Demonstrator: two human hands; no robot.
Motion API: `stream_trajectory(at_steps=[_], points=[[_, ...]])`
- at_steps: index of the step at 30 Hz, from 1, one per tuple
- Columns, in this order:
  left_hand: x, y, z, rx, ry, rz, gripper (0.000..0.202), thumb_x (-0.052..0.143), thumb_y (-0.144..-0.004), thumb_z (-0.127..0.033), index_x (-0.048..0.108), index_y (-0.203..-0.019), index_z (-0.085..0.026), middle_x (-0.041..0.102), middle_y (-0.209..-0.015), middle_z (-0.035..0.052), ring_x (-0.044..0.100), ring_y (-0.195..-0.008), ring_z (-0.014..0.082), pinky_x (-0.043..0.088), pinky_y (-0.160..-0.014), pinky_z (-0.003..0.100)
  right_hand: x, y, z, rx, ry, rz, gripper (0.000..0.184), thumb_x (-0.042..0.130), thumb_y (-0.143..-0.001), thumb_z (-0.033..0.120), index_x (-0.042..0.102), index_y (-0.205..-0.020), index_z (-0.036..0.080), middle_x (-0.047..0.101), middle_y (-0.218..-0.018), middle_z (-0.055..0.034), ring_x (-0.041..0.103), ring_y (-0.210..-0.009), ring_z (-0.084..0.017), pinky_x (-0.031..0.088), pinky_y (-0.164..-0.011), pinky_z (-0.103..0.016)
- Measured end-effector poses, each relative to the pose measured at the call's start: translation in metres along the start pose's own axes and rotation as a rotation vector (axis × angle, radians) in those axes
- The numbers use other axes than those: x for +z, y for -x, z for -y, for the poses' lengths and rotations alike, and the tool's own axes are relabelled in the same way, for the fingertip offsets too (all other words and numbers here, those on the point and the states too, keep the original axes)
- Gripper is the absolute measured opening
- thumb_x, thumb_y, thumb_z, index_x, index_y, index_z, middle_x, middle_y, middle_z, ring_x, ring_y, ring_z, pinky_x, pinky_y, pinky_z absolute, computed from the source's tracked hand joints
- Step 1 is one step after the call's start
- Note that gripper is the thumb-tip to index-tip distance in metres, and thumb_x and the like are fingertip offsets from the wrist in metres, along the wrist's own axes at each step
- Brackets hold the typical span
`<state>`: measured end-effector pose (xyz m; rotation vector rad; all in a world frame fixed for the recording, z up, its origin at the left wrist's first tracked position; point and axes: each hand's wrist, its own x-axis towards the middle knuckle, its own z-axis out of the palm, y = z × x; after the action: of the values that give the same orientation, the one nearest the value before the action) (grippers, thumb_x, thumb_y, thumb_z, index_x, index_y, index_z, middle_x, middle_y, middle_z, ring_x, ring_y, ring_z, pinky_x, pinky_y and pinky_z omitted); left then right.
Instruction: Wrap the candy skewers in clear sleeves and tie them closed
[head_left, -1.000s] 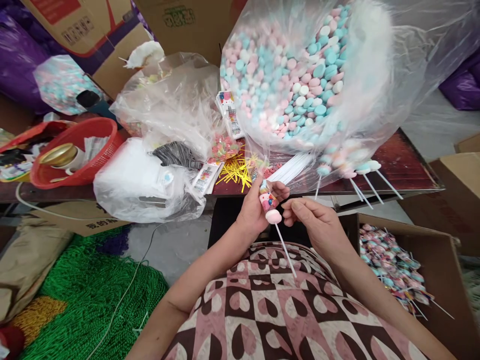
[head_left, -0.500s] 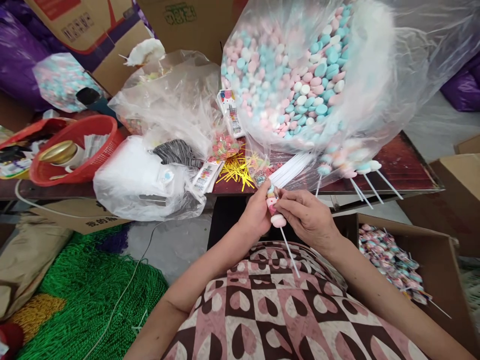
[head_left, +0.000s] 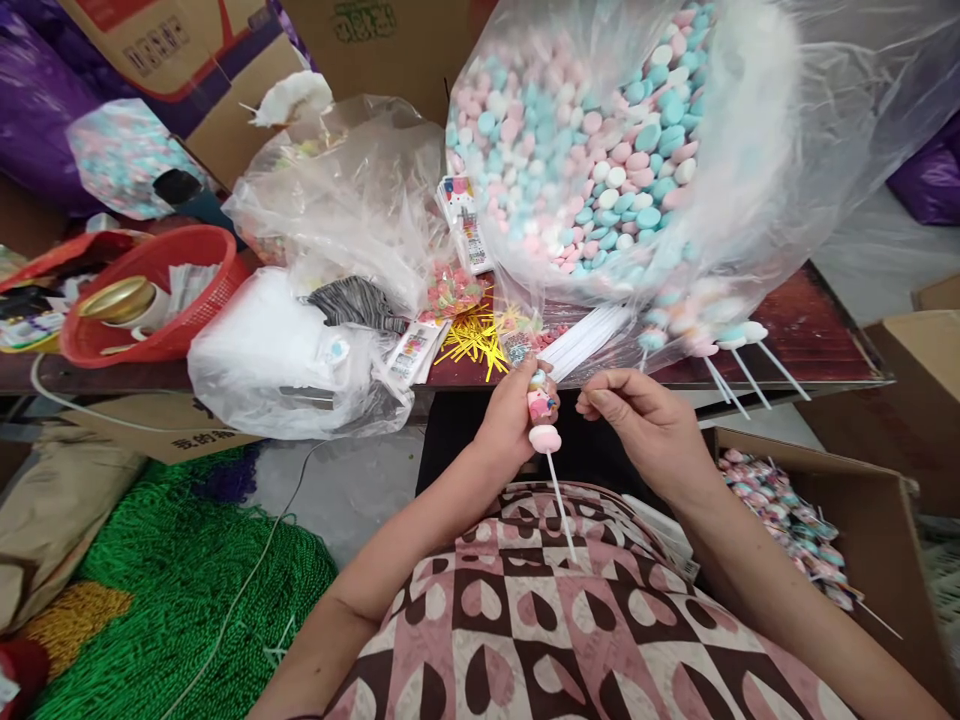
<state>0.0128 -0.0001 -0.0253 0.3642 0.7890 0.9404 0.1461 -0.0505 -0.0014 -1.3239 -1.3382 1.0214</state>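
My left hand (head_left: 512, 415) is closed on a marshmallow stick (head_left: 545, 438), pinching it near its upper end, with the white stick slanting down toward my lap. A clear printed wrapper covers the upper marshmallows; a pink and white marshmallow shows below its edge. To the right of it, apart from the wrapper, is my right hand (head_left: 649, 420). Its thumb and forefinger are pressed together, and whatever they may hold is too small to make out. Just beyond my hands lie yellow twist ties (head_left: 474, 338) and a bundle of white sticks (head_left: 589, 335).
A large clear bag of marshmallows (head_left: 637, 170) fills the table's back right. Several marshmallow sticks (head_left: 742, 350) overhang the front edge. At right, a cardboard box (head_left: 877, 540) holds wrapped ones. Red baskets (head_left: 169, 325) and a plastic bag (head_left: 247, 350) stand left.
My right hand has come away from the wrapper and moved right. The stick in my left hand has swung slightly left and hangs more upright.
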Motion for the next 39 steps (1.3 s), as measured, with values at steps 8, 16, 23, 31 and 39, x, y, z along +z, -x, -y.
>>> stream_trajectory(at_steps=[8,16,23,31,39], points=[[0.003,-0.002,0.004,0.096,0.043,-0.050,0.037,0.066,-0.078,-0.052,0.055,-0.078,-0.017,0.051,-0.051,-0.0043,0.044,-0.040,0.0061,0.032,-0.041,0.018,0.008,0.009,0.004,-0.160,0.358,0.055,0.007,0.059,-0.086,0.025,0.066,-0.086,0.023,0.069,-0.080,-0.0027,0.063,-0.071,-0.017,0.050,-0.067,-0.030],[-0.002,-0.004,0.015,0.121,0.013,-0.061,0.035,0.065,-0.080,-0.049,0.055,-0.077,-0.016,0.053,-0.055,-0.0034,0.045,-0.045,0.0056,0.033,-0.045,0.018,0.015,0.009,-0.013,-0.414,0.441,0.056,0.015,0.054,-0.091,0.019,0.068,-0.095,0.022,0.070,-0.094,-0.0065,0.066,-0.085,-0.017,0.052,-0.075,-0.030],[0.003,-0.004,-0.003,0.298,-0.024,-0.143,0.034,0.064,-0.082,-0.049,0.051,-0.072,-0.018,0.049,-0.054,-0.0050,0.043,-0.044,0.0060,0.033,-0.045,0.018,0.013,0.015,0.003,-0.099,0.236,0.061,0.022,0.053,-0.091,0.032,0.071,-0.099,0.022,0.072,-0.086,-0.0043,0.066,-0.074,-0.018,0.052,-0.067,-0.030],[0.007,-0.004,-0.012,0.421,-0.009,-0.151,0.040,0.062,-0.081,-0.057,0.051,-0.073,-0.019,0.051,-0.054,-0.0039,0.047,-0.045,0.0071,0.035,-0.045,0.019,0.020,0.030,-0.011,0.359,-0.099,0.105,0.051,0.064,-0.079,0.042,0.062,-0.123,0.017,0.070,-0.072,-0.0022,0.058,-0.052,-0.013,0.047,-0.050,-0.026],[0.008,-0.005,-0.024,0.426,0.038,-0.208,0.039,0.057,-0.084,-0.055,0.055,-0.070,-0.018,0.055,-0.055,-0.0019,0.052,-0.046,0.0093,0.041,-0.049,0.021,0.017,0.037,-0.009,0.486,-0.197,0.115,0.037,0.067,-0.076,0.052,0.073,-0.087,0.017,0.048,-0.046,0.0054,0.040,-0.042,-0.008,0.032,-0.042,-0.022]])
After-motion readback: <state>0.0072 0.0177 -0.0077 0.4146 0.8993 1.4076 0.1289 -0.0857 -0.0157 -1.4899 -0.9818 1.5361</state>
